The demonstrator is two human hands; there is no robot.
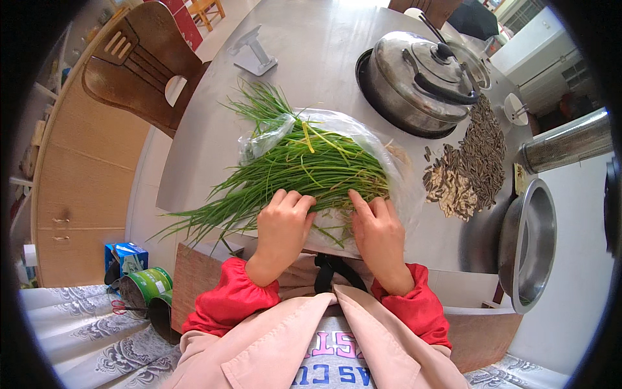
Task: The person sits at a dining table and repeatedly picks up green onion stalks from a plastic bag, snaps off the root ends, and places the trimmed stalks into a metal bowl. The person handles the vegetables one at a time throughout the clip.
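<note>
A large bunch of green chives or thin scallions (301, 167) lies on a clear plastic bag (403, 175) on the metal-topped table. Its leaf tips point left and its pale root ends right. A yellow tie (308, 137) sits around the far part. My left hand (284, 221) curls over the near edge of the bunch, gripping some stems; its fingertips are partly hidden. Beside the root ends is my right hand (379, 226), index finger stretched out to the stems. Whether it pinches a stem is hidden. Loose stems (330, 236) lie between both hands.
A lidded metal pot (418, 82) stands at the far right, near a heap of sunflower seeds (481, 150) and pale shells or kernels (449, 187). A steel basin (532, 245) leans at the right table edge. A grey stand (256, 53) is at the far left, near a wooden chair (141, 63).
</note>
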